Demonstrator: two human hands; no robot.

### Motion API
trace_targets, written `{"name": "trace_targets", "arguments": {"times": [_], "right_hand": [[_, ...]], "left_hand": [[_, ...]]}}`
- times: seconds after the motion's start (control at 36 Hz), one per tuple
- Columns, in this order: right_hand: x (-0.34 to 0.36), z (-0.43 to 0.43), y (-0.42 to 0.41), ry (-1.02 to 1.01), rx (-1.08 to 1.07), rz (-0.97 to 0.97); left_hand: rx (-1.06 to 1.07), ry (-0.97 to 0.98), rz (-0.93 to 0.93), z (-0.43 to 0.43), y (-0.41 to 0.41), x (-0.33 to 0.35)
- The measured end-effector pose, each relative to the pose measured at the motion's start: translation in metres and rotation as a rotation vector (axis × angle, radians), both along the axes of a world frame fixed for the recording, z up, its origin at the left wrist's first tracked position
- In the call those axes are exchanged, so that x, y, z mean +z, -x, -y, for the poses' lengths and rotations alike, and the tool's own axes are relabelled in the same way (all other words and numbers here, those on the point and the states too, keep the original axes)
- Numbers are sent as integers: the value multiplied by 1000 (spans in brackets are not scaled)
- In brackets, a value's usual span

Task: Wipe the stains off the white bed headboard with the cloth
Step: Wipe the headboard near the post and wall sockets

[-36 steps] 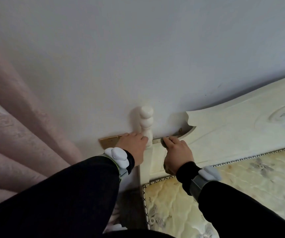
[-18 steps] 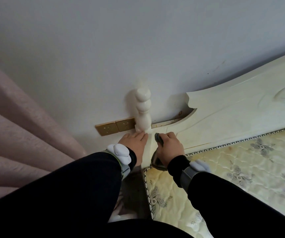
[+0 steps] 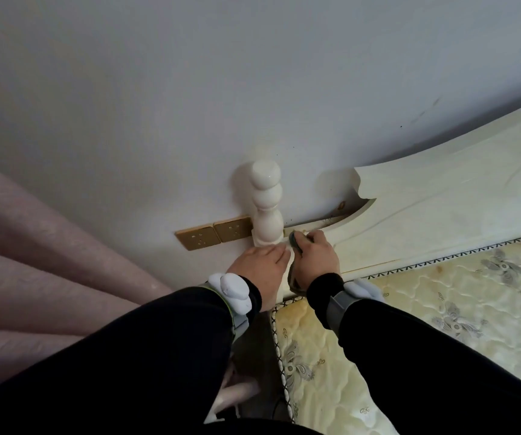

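The right hand point(image 3: 315, 260) grips a dark cloth point(image 3: 294, 243), fingers curled round it, pressing it onto the white headboard point(image 3: 441, 215) at its low corner, just beside the turned bedpost point(image 3: 266, 205). The left hand point(image 3: 260, 268) lies flat with straight fingers against the post's base, holding nothing (its fingertips touch the right hand's side). Two gold wall sockets point(image 3: 215, 235) sit left of the post. A patterned mattress point(image 3: 425, 309) lies below the headboard, and a pink curtain point(image 3: 33, 246) hangs at far left.

Black sleeves point(image 3: 146, 356) covering both arms; left wrist pod point(image 3: 231, 288) and right wrist pod point(image 3: 363, 288), white, rounded, sitting on grey straps point(image 3: 336, 304).
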State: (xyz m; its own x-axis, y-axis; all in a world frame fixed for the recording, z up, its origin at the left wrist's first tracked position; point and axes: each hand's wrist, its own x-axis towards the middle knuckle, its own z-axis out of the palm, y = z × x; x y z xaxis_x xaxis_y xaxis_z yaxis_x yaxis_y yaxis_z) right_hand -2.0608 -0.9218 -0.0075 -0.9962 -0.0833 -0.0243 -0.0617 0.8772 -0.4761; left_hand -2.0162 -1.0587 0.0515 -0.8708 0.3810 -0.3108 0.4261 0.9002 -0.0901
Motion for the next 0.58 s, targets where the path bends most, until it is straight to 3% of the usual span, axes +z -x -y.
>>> {"name": "trace_targets", "arguments": {"times": [0.31, 0.47, 0.58], "right_hand": [[-7, -8, 19, -284, 111, -28], [7, -7, 40, -199, -37, 131], [8, 17, 41, -216, 121, 144]], "left_hand": [[18, -22, -24, -11, 3, -2], [-16, 33, -22, -6, 3, 4], [9, 24, -29, -12, 4, 6]]}}
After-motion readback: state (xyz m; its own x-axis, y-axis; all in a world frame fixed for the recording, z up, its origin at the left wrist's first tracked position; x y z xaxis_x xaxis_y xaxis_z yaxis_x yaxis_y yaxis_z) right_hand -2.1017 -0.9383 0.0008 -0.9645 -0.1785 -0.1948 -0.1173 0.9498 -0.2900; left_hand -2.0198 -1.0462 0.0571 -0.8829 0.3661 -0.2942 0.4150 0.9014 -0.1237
